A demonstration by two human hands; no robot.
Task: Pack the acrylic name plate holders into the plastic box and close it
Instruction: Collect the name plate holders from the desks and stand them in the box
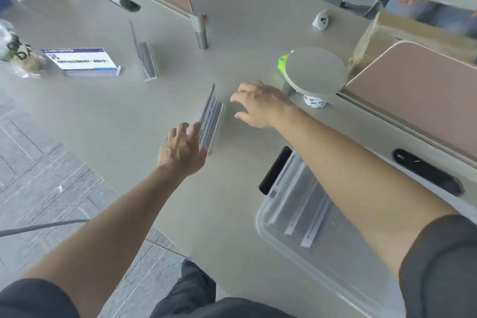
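Now my left hand (183,150) touches the name plate holders (211,118), grip unclear; my right hand (259,105) hovers spread just right of them

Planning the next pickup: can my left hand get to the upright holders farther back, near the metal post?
Probably yes. The far holders stand on open table beyond the left hand, nothing lying between them; the nearer holders at its fingertips sit right of that path.

Open table (116,124) left of holder stack (210,121); cup (316,72) crowds right.
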